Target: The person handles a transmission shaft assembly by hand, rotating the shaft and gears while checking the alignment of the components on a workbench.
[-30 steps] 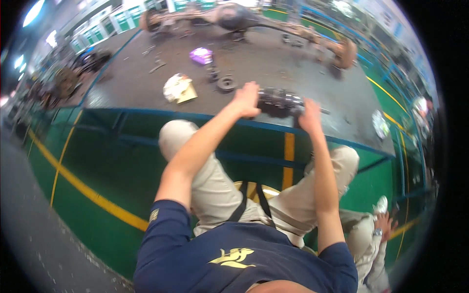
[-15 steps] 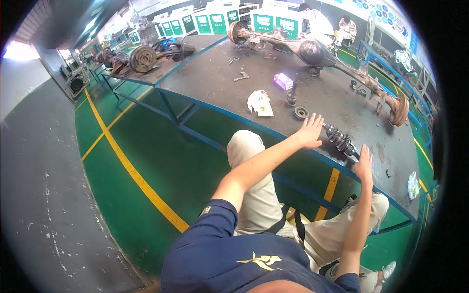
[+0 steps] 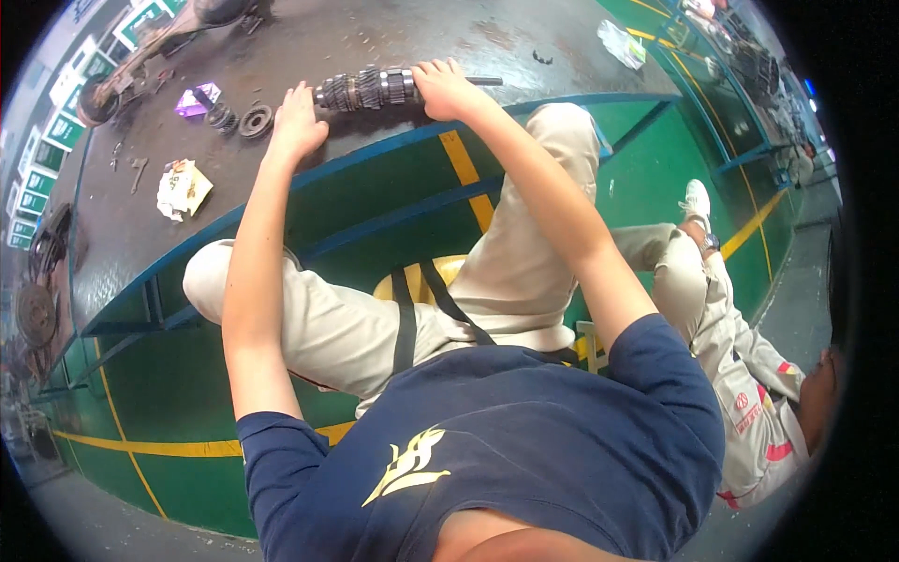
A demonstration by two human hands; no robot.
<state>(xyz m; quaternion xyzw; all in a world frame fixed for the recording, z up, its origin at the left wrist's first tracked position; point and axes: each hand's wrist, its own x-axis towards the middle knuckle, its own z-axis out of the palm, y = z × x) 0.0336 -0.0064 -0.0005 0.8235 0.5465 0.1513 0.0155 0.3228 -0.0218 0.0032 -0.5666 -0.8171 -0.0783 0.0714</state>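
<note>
A dark gear shaft [image 3: 365,91] with several toothed gears lies across the near part of the workbench, its thin bare end sticking out to the right. My right hand [image 3: 446,91] lies over the shaft just right of the gears, with its fingers bent over the metal and the thumb hidden. At the other end, my left hand [image 3: 299,125] rests beside the gears, fingers stretched out and nothing held. Just left of that hand lies a round metal ring [image 3: 256,121], and next to it stands a small gear part [image 3: 221,118].
The dark workbench [image 3: 543,28] has a blue edge. On it are a purple box [image 3: 198,100], a crumpled white and yellow packet [image 3: 184,190], a clear plastic bag [image 3: 621,45] and a rusty axle [image 3: 150,51]. At right sits a person in light trousers [image 3: 740,347].
The view has swung to the right, so the bench appears turned and the seated person shows more. My right hand has come from beside the shaft's end onto it.
</note>
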